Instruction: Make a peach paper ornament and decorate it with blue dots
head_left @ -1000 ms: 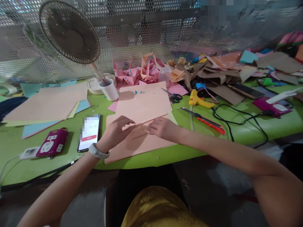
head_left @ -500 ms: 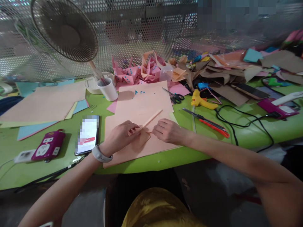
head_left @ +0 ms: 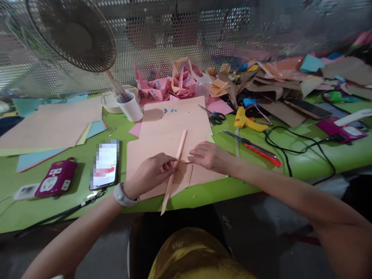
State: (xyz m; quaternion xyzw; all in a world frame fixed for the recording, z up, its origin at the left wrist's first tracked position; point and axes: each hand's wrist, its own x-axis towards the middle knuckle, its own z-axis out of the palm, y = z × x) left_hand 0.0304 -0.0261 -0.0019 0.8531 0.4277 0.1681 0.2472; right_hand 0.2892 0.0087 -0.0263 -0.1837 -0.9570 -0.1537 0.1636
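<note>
A long, narrow folded peach paper strip point(head_left: 181, 145) lies slanted across the peach sheets point(head_left: 154, 149), its near end sticking out past the table edge. My left hand point(head_left: 155, 170), with a white band at the wrist, pinches the strip near its middle between thumb and fingers. Just to the right, my right hand point(head_left: 207, 157) has its fingers closed together on a thin piece of peach paper that reaches toward the strip. Small blue bits point(head_left: 166, 111) are scattered on the upper sheet.
Left of the sheets are a lit phone point(head_left: 106, 164), a purple power socket point(head_left: 56, 178) and a white cup point(head_left: 130, 107) below a fan point(head_left: 76, 37). To the right lie scissors point(head_left: 215, 117), a yellow glue gun point(head_left: 247, 121) and a red cutter point(head_left: 255, 149). Folded pink paper stands behind.
The strip has swung to a steeper slant, and its near end now passes the table edge. My left hand has shifted slightly right. The view has moved a little.
</note>
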